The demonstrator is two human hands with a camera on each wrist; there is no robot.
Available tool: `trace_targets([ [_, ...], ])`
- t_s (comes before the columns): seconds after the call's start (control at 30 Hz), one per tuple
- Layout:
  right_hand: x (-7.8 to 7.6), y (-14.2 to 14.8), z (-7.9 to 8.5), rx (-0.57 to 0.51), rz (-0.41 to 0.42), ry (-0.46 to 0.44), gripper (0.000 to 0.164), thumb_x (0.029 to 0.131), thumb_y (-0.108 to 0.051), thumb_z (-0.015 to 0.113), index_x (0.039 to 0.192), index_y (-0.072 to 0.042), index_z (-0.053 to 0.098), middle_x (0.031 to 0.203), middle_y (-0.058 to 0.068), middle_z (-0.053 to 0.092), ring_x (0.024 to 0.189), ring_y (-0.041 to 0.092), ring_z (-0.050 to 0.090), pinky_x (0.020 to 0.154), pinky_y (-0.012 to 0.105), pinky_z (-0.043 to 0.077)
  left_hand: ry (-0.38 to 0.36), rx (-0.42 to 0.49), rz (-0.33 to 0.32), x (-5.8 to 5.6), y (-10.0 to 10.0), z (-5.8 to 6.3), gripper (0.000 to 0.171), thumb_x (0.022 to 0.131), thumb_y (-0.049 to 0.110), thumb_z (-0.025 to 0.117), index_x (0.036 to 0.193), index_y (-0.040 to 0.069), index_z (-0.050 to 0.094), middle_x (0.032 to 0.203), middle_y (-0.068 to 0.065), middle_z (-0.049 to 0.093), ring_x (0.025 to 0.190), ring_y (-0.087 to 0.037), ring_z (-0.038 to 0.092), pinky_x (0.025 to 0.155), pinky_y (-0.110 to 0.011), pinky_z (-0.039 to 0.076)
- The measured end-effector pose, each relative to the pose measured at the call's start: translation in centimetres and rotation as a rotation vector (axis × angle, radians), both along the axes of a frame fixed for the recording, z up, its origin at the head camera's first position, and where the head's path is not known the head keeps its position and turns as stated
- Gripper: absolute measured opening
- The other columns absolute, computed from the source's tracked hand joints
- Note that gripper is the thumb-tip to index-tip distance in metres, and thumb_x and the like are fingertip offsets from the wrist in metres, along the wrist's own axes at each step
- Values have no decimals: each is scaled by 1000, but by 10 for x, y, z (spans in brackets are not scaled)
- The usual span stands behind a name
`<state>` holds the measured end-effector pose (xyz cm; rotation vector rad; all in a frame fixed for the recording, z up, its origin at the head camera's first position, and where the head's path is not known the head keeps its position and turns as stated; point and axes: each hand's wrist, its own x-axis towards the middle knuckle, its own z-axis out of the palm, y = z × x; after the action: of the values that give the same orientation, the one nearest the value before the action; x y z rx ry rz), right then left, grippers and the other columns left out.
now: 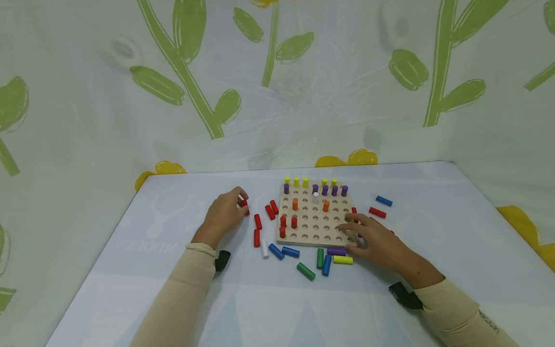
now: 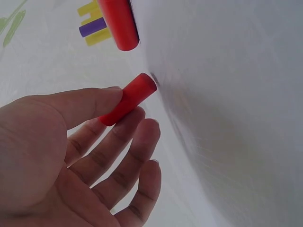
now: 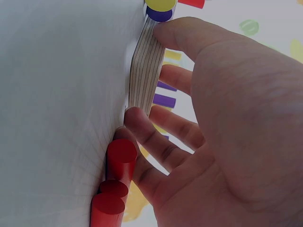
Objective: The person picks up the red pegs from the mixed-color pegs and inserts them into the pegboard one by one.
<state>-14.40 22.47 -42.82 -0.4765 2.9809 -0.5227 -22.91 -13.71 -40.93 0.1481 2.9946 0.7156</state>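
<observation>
My left hand (image 1: 223, 215) pinches a red peg (image 2: 135, 93) between thumb and fingers, left of the pegboard. The wooden pegboard (image 1: 310, 243) has rows of round holes. Yellow and purple pegs stand in its far rows, with a white peg (image 1: 315, 197), two orange pegs and three red pegs elsewhere. At the board's right side is my right hand (image 1: 377, 241), fingers spread and loosely bent. Its thumb touches or nearly touches the board's edge (image 3: 146, 71) in the right wrist view. That hand holds no peg, and it partly hides the board's near right corner.
Several loose red pegs (image 1: 257, 221) lie left of the board. In front are a white peg (image 1: 265, 249), blue and green pegs (image 1: 306, 271), a purple peg (image 1: 336, 251) and a yellow peg (image 1: 342, 260). Right of it lie a blue peg (image 1: 384, 201) and red pegs (image 1: 377, 212).
</observation>
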Motion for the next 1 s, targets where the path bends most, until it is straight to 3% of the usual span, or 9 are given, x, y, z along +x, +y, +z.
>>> trace_targets([
  [0.3,0,0,1,-3,-3,-10,50,87,-33,77,134,-23,64,151,14,47,138,41,43,100,60,48,62,28,-28,0,4,2,30,93,17,70,121,11,61,106,-9,72,89,-24,66,82,-38,57],
  [1.0,0,0,-1,-8,-11,-24,50,87,-32,77,135,-24,63,152,14,46,139,41,42,101,59,47,109,43,-58,15,28,23,33,91,19,74,122,15,62,110,-6,72,90,-20,67,77,-32,59],
])
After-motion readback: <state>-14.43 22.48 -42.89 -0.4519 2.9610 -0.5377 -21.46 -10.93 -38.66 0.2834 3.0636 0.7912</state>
